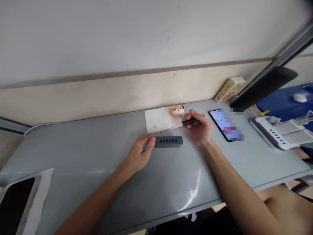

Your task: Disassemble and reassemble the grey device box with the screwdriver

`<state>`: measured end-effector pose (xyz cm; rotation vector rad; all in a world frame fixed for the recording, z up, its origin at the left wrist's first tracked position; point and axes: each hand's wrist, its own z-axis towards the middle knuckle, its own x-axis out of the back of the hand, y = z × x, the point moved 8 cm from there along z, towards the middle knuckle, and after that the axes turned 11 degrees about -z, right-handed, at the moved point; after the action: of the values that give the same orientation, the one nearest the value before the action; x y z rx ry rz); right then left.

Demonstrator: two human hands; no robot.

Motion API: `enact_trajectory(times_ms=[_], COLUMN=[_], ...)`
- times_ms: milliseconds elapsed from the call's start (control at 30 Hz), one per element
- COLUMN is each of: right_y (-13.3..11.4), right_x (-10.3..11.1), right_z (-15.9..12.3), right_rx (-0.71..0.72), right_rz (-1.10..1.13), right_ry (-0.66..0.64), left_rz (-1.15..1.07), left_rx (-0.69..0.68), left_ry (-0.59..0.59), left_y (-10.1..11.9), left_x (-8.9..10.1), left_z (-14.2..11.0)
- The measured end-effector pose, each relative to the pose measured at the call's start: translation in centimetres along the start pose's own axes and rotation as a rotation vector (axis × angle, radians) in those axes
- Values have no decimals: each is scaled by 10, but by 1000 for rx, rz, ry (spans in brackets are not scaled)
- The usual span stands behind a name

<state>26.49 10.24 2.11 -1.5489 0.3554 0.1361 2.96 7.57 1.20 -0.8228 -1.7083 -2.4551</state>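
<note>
My left hand (140,151) grips the left end of a small dark grey box (168,142) with a row of vent slots, which rests on the table. A black and yellow screwdriver (191,121) is held in my right hand (200,128), its thin shaft pointing left, over the edge of a white sheet of paper (156,117), towards my left fingertips. Where its tip ends is hard to make out. Tiny dark specks, perhaps screws, lie on and beside the paper. An orange case with an animal face (177,110) sits on the paper's right part.
Right of my hand a lit phone (221,124) lies on the grey table (93,156). A carton (230,89), a black upright object (264,88) and a white device with blue-lit buttons (276,134) stand further right. At lower left, a dark-screened device (18,202) lies on paper.
</note>
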Motion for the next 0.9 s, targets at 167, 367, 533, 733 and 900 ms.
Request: enact_trajectory(times_ms=[167, 367, 533, 733, 900], right_y=[7, 11, 10, 12, 25], right_x=[-11, -15, -17, -10, 5], right_z=[-2, -2, -2, 1, 5], right_rx=[-12, -38, -43, -42, -77], right_rz=[-31, -17, -37, -25, -211], right_ry=[-81, -112, -135, -85, 87], left_rz=[-63, 40, 134, 255, 367], left_rx=[-73, -151, -284, -455, -595], left_ry=[31, 14, 77, 71, 45], left_y=[6, 18, 32, 43, 48], left_x=[4, 4, 6, 5, 3], left_z=[-4, -8, -10, -10, -14])
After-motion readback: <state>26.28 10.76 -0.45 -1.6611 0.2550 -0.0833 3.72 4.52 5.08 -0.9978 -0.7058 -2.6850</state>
